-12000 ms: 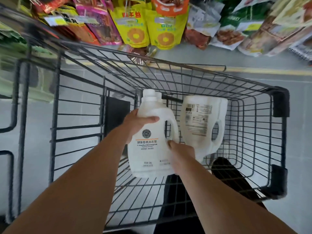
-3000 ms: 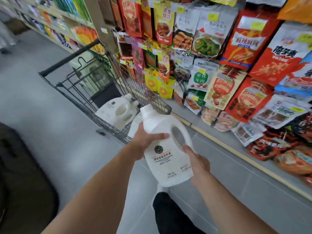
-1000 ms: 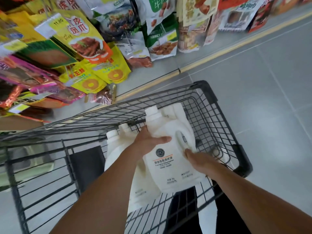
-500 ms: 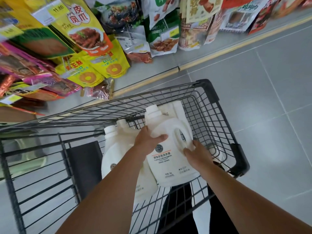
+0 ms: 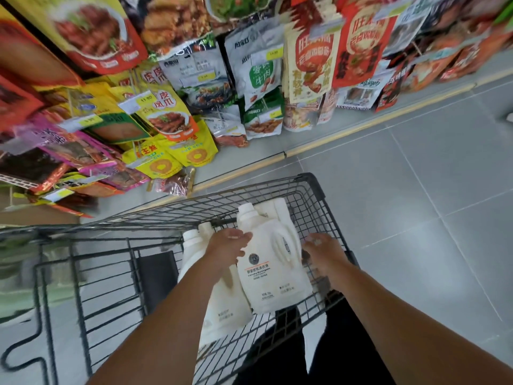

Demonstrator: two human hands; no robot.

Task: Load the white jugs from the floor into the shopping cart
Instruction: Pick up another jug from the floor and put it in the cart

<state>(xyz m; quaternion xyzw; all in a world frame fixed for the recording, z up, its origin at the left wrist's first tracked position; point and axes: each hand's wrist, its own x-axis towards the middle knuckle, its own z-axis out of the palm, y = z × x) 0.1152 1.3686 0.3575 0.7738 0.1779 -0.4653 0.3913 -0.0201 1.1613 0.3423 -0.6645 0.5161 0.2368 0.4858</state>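
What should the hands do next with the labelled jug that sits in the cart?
Probably draw both hands out of the cart. The labelled jug already rests inside the shopping cart against other white jugs. The right hand is open beside it, off the handle, and the left hand lies loosely on its shoulder, so the placement looks done.

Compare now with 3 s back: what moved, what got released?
The labelled jug went from held above the aisle floor to down inside the cart, beside the other jugs. The right hand has let go and sits open beside it; the left hand has loosened, fingers spread near the jug's shoulder. The jugs already in the cart and the snack shelves are unchanged.
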